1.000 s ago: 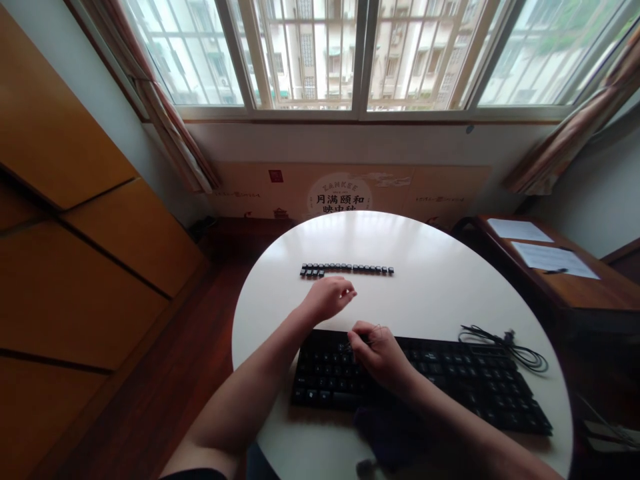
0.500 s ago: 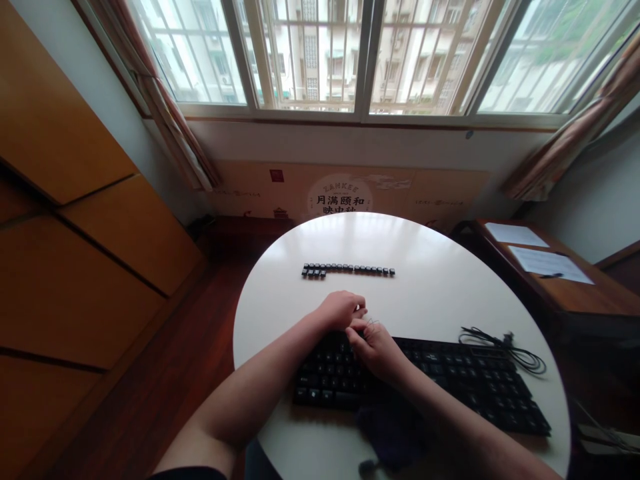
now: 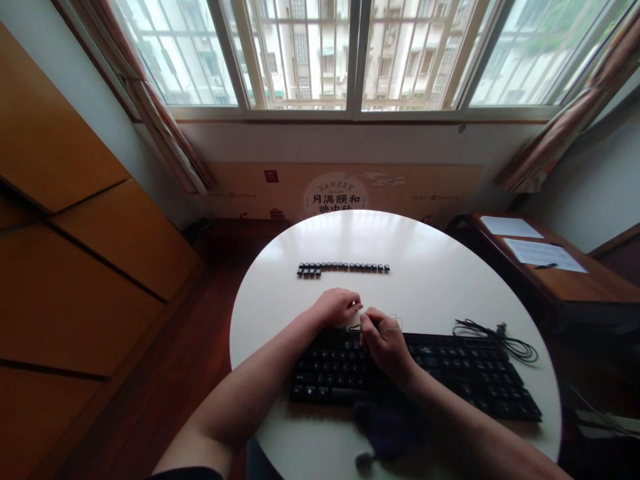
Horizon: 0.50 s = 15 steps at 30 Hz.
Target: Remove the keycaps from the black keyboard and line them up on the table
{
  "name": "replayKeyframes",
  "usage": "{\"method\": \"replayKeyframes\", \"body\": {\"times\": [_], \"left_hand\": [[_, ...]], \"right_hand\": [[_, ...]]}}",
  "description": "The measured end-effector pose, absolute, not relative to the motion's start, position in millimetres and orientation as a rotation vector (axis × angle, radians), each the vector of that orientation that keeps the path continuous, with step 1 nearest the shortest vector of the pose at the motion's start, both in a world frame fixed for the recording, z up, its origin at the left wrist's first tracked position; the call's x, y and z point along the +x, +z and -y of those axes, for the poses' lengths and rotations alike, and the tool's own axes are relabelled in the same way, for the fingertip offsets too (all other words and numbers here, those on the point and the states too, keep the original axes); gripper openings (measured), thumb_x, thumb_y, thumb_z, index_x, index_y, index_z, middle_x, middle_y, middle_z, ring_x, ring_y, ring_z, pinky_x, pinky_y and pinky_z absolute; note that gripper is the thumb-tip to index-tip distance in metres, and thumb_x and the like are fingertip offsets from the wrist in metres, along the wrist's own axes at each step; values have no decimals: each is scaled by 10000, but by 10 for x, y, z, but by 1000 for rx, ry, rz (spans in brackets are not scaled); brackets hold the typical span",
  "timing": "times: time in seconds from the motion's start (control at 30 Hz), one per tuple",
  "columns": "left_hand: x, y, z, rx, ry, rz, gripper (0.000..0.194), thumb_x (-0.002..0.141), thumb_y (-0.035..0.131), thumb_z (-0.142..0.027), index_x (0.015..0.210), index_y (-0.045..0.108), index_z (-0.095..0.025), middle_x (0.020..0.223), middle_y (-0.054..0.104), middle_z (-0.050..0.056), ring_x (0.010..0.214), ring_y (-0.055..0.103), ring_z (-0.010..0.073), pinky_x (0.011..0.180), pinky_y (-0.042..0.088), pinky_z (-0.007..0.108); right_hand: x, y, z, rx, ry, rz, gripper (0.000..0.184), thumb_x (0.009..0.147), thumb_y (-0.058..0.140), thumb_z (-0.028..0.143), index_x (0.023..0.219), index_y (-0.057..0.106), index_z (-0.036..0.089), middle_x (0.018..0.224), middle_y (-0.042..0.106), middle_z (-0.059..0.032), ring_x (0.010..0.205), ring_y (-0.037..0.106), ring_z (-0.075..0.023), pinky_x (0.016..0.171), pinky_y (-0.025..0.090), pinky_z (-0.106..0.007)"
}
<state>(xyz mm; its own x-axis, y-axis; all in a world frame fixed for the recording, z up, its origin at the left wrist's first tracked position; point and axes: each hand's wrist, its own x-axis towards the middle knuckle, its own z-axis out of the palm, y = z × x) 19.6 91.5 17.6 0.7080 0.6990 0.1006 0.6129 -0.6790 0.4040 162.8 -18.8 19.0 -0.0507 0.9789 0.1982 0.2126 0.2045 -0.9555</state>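
Observation:
My right hand (image 3: 384, 339) is closed in a fist round a wire keycap puller (image 3: 395, 322). Its thin wire loops stick out to the right of the fist, and a short end shows on the left. Below lies a black keyboard (image 3: 345, 367), partly covered by both forearms. Just beyond its back edge is my left hand (image 3: 340, 305), fingers curled together; a tiny pale spot shows at the fingertips, too small to name. Further back, black keycaps (image 3: 345, 266) stand in a long row, with a shorter row in front at the left end.
A coiled black cable (image 3: 515, 347) rests behind the keyboard's right end. Near the front of the round white table (image 3: 280, 300) lies a dark cloth-like item (image 3: 385, 427). Papers (image 3: 545, 255) and a pen (image 3: 546, 266) are on a wooden desk at the right.
My hands were touching; now they are apart, the right one turned into a fist with the puller's wire loops pointing right. The whole view has shifted slightly.

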Motion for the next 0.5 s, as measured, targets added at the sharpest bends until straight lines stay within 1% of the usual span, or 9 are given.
{"method": "replayKeyframes", "body": {"times": [0.13,0.2,0.27,0.33,0.5], "left_hand": [[147,416,-870,2437,533,-772,250,958,521,-314,906,725,-180,852,695,44,751,616,141,706,469,243],[134,542,-816,2369,573,-646,252,952,553,-363,939,730,-185,885,694,55,758,623,138,713,480,242],[135,622,-764,2356,572,-560,231,913,620,-392,969,733,-198,916,696,64,772,633,140,719,489,243],[143,647,-731,2381,572,-519,218,886,662,-387,985,735,-206,934,698,71,790,643,144,731,493,244],[167,610,-720,2430,533,-497,186,891,665,-336,1013,728,-210,904,705,54,783,648,134,728,484,227]], "right_hand": [[1818,387,149,-1273,868,1505,397,986,447,407,656,514,196,482,512,37,425,481,-102,483,394,-212],[1916,478,134,-1316,803,1529,378,981,456,397,672,535,195,483,523,37,422,487,-104,477,392,-210],[1990,534,123,-1332,749,1568,365,979,461,390,683,546,194,492,530,36,435,500,-108,486,395,-211],[2032,556,117,-1334,701,1620,373,980,456,392,680,552,194,504,528,32,451,505,-111,495,392,-216],[2054,559,116,-1338,620,1760,351,982,447,374,719,589,190,572,562,17,510,517,-118,533,387,-226]]}}
